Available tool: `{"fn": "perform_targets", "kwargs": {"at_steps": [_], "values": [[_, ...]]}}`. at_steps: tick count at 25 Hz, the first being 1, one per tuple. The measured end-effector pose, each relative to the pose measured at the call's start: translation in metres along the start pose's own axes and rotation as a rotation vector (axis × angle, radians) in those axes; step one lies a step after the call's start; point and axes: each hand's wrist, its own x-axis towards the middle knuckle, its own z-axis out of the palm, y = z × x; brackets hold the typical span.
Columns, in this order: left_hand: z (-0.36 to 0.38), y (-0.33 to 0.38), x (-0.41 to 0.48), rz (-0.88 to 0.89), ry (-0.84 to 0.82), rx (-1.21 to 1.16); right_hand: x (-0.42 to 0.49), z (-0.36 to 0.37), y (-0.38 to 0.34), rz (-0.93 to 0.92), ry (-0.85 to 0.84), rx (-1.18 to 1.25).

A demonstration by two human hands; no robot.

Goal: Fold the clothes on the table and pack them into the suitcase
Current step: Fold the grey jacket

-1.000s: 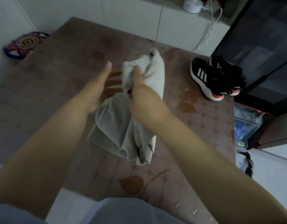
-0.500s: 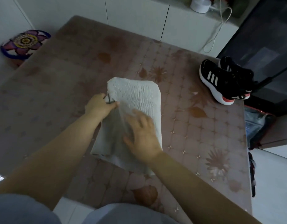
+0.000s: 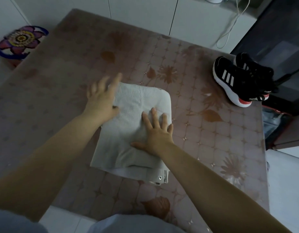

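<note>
Light grey garment [image 3: 128,140] lies folded into a rough rectangle on the table [image 3: 58,78], about mid-width, closer to the near edge. Stacked layers show along its near edge, with a small metal eyelet [image 3: 160,178] at the near-right corner. Right hand [image 3: 157,132] is flat on the right half of the garment, palm down, 4 fingers spread and pointing far, thumb out to the left. Left hand [image 3: 101,98] sits at the garment's far-left corner, fingers straight and fanned. It's motion-blurred, so can't tell if it's actually pressing the cloth or just above it. Neither hand is gripping anything. Table has a brownish patterned cover with leaf and flower prints. 2 black sneakers [image 3: 237,81] with white stripes stand at the far-right corner of the table, well apart from the garment. Suitcase [image 3: 274,125] is on the floor just past the table's right edge, red-trimmed and open, only partly in view. A colourful flower-patterned item [image 3: 21,41] lies off the far-left corner. A white cable [image 3: 229,29] hangs down the cabinet front on the far side.
</note>
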Motion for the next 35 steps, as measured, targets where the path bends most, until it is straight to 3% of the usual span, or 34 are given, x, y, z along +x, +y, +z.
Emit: {"fn": "perform_targets", "kwargs": {"at_steps": [1,3,6,8,11,14,18,22,26,30,35], "values": [[-0.009,0.010,0.007,0.190,-0.018,0.059,0.001,-0.001,-0.001,-0.004,-0.007,-0.007],[-0.013,0.022,0.026,0.330,-0.139,0.130,-0.005,-0.006,-0.002,-0.039,0.006,0.042],[-0.002,0.027,0.056,0.282,-0.378,0.287,-0.043,0.003,0.009,-0.036,0.077,0.207],[0.003,0.030,0.072,0.272,-0.479,0.317,-0.078,0.026,0.016,0.139,0.099,0.395],[0.008,0.032,0.091,0.279,-0.612,0.199,-0.104,0.053,0.011,0.421,0.140,0.745],[0.006,0.038,0.097,0.182,-0.731,0.079,-0.095,0.044,0.018,0.502,0.050,1.000],[0.002,0.032,0.083,0.051,-0.780,0.031,-0.091,0.017,0.083,0.464,0.187,1.004],[0.020,0.031,0.026,-0.057,-0.774,-0.350,-0.104,-0.002,0.153,0.460,0.480,1.592],[0.036,0.040,-0.014,-0.223,-0.536,-0.554,-0.109,0.022,0.140,0.440,0.372,1.700],[0.029,0.038,-0.042,-0.282,-0.521,-0.708,-0.115,0.032,0.125,0.431,0.345,1.735],[0.041,0.059,-0.085,-0.525,-0.573,-0.855,-0.142,0.022,0.146,0.416,0.189,1.777]]}}
